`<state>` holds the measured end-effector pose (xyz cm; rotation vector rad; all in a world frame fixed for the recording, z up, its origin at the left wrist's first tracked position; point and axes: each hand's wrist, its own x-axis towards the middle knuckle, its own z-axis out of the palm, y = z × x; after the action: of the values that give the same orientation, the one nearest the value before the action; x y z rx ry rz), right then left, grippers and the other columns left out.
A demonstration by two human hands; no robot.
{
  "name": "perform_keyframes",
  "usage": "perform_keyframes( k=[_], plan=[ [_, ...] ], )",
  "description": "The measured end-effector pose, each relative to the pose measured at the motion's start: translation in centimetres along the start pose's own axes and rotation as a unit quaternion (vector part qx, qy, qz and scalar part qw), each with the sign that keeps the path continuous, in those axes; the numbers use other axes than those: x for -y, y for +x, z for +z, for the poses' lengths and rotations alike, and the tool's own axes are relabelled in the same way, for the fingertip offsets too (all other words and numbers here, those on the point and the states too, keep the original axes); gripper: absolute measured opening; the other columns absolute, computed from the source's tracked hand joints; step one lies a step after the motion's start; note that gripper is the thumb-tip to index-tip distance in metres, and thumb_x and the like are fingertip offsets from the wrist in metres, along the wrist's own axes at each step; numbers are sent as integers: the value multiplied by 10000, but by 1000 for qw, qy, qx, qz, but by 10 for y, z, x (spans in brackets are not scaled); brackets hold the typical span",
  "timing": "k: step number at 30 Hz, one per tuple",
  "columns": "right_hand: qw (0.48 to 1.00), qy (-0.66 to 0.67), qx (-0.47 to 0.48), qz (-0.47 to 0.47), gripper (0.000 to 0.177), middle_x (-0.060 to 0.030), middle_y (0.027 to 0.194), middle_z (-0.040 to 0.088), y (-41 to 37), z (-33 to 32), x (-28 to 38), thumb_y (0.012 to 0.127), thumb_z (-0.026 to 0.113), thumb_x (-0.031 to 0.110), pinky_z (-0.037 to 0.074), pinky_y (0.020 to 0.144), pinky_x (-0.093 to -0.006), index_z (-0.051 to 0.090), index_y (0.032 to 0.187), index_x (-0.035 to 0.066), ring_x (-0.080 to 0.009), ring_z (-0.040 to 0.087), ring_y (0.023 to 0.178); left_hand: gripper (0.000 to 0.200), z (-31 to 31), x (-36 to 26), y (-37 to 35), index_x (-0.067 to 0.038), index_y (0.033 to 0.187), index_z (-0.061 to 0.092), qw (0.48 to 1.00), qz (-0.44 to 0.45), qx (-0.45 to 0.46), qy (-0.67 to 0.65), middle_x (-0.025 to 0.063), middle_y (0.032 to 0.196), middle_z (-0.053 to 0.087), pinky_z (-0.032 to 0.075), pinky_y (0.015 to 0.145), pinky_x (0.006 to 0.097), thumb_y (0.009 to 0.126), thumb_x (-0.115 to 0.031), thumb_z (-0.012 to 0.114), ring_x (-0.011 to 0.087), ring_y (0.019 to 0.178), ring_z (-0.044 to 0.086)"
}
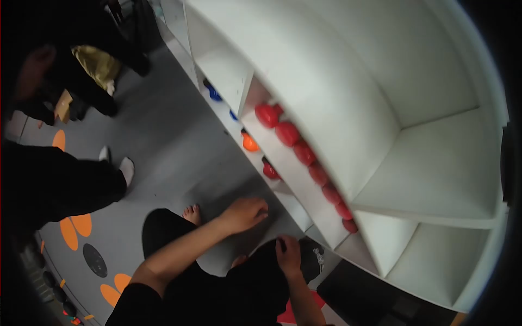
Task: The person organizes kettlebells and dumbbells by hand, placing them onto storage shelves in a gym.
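My left hand point(246, 213) hangs over the grey floor in front of a white shelf unit point(321, 49). Its fingers are curled in, and nothing shows in them. Close to my black-clothed leg, my right hand point(289, 255) has its thumb and fingers slightly apart around a dark gap, with no object visible there. Beyond both hands, a row of rounded red boxing gloves point(287, 133) fills one shelf. On the lower level sit a blue glove point(212, 91), an orange glove point(249, 142) and a dark red glove point(269, 169). Neither hand touches the shelf.
On the left stands a person in black trousers with white socks point(126, 170). Another dark-clothed person is at the upper left, by a yellowish cloth or bag point(98, 64). Orange oval markings point(69, 233) lie on the floor. A dark mat point(364, 293) is below the shelf.
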<state>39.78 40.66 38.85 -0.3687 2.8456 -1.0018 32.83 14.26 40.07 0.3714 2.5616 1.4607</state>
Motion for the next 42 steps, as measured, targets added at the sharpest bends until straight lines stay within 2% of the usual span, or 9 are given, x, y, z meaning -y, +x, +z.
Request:
perform_keyframes(
  k=[4,7,14,19,22,23,24,27,42],
  plan=[
    [995,4,-53,-85,176,-125,949,676,18,44,-54,851,704,41,510,833,-417,646,1016,56,-333,655,907,214,29,7,-3,-98,1040,630,976,3,24,218,94,993,678,512,780,458,916,-262,689,325,912,670],
    [992,8,-95,-81,202,-124,917,674,41,57,-77,827,724,35,517,782,-417,639,1009,57,-330,651,854,219,42,-5,-2,-113,1044,629,985,62,62,148,68,965,684,496,793,423,902,-261,708,293,881,673],
    [987,22,-94,-132,243,-117,919,677,58,55,-80,822,744,42,519,742,-411,635,1037,66,-330,652,830,207,31,-45,-7,-63,1018,641,999,-26,-27,-2,98,931,678,505,790,376,875,-182,732,270,871,676],
    [945,36,-266,-189,310,-159,1007,651,68,26,-60,803,760,43,516,812,-410,609,1074,29,-351,642,899,228,33,-40,-10,-23,1070,629,986,-97,-62,-123,97,941,660,510,786,313,901,-149,716,199,858,649],
    [921,23,-377,-92,447,-153,1155,616,119,-41,-66,838,754,78,488,902,-422,548,1224,-10,-316,621,983,182,36,-40,-20,-30,1080,630,974,-118,-51,-186,43,971,653,491,828,284,955,-151,682,131,914,612],
    [905,210,-369,27,466,-130,1206,615,143,-69,-63,896,721,143,477,946,-429,546,1301,-7,-287,595,1085,163,37,-39,-22,-33,1087,629,969,-117,-46,-212,29,988,654,487,845,275,975,-147,663,116,931,604],
    [930,182,-320,23,537,-139,1298,599,171,-90,-114,941,686,206,481,959,-408,503,1399,-5,-263,579,1156,163,40,-36,-25,-33,1087,629,970,-115,-48,-209,29,988,654,487,845,275,975,-147,663,116,931,604],
    [929,150,-288,176,524,-154,1336,597,215,-132,-69,955,667,221,483,955,-384,518,1401,-10,-271,592,1161,177,48,-29,-29,-37,1081,626,951,-92,-69,-287,42,983,680,504,827,292,985,-184,648,126,885,628],
    [921,152,-283,219,484,-146,1213,622,292,-103,-138,923,667,173,505,840,-369,540,1347,-23,-243,618,1011,194,52,-19,-39,-29,1120,610,901,-143,-40,-408,15,984,627,467,896,248,1040,-203,577,93,923,569]
  ],
)
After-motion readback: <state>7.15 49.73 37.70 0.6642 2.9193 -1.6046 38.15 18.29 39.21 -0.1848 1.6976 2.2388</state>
